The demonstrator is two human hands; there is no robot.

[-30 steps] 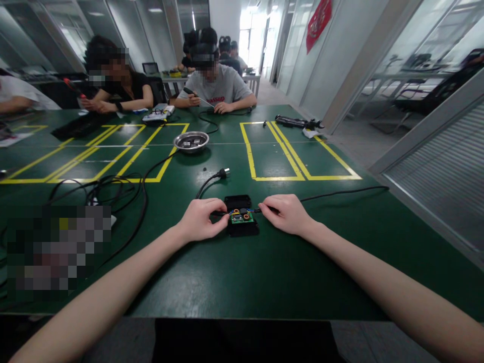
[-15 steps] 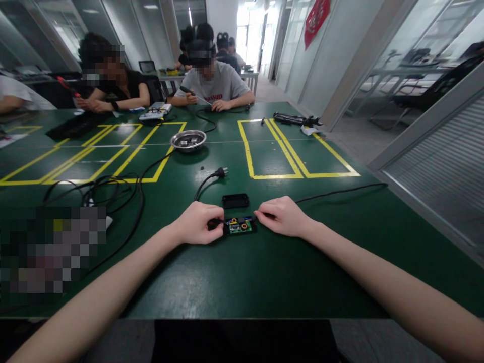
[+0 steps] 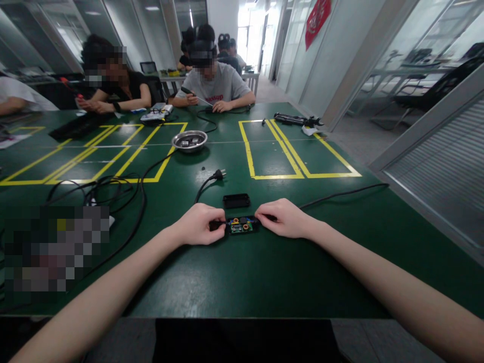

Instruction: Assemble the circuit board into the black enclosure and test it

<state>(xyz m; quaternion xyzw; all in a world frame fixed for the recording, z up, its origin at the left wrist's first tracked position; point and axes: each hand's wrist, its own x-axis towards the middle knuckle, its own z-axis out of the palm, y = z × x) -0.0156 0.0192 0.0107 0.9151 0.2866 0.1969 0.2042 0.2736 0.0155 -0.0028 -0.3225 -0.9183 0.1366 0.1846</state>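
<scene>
A small black open case with a green circuit board [image 3: 241, 225] lies on the green table [image 3: 242, 272] in front of me. My left hand [image 3: 198, 224] is closed on the black cable at the case's left end. My right hand [image 3: 284, 218] is closed on the black cable [image 3: 340, 193] at its right end. The left cable runs back to a plug [image 3: 218, 175]. Just behind the case lies a flat black cover [image 3: 236, 200], apart from both hands.
A metal bowl [image 3: 189, 140] with small parts stands farther back, left of centre. Tangled black cables [image 3: 106, 191] lie to my left. Yellow tape rectangles [image 3: 280, 151] mark the table. Two people sit across the far edge, one holding a tool. A black tool [image 3: 297, 120] lies far right.
The board has come down into the lower black case and lies flat on the table. The black cover now lies apart behind it. Both hands stay at the case's ends.
</scene>
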